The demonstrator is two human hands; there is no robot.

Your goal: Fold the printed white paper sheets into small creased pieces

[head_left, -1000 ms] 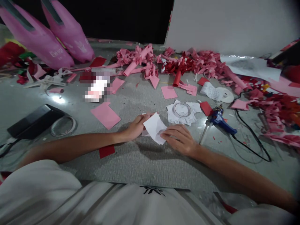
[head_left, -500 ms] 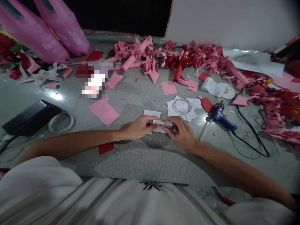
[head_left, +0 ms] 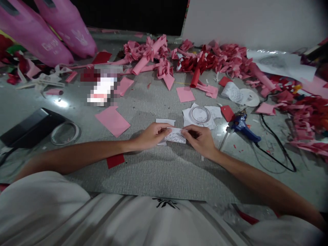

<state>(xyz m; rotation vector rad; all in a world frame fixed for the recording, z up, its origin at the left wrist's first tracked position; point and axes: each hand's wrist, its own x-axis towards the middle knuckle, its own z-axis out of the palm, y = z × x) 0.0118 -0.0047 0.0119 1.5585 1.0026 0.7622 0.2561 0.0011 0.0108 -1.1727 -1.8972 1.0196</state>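
Observation:
A small piece of white paper point(head_left: 176, 135) with dark markings is stretched between my two hands, a little above the table. My left hand point(head_left: 153, 136) pinches its left end, thumb on top. At the right end, the thumb and fingers of my right hand point(head_left: 201, 138) are closed on the same paper. Another white paper piece point(head_left: 165, 121) lies just behind my left hand, partly covered by it. Behind my right hand, a roll of tape point(head_left: 200, 115) rests on several white paper scraps point(head_left: 216, 111).
On the right lies a blue glue gun point(head_left: 243, 127) with a black cord. Pink paper squares point(head_left: 112, 121) and a red piece point(head_left: 115, 160) are scattered about. A tape roll point(head_left: 65, 133) and black box point(head_left: 33, 126) lie left. Pink and red paper flowers point(head_left: 151, 54) line the back.
The paper between my hands has turned from a narrow, edge-on strip to a flatter face with its markings showing. My right hand has shifted slightly right and its fingers have closed at the paper's end.

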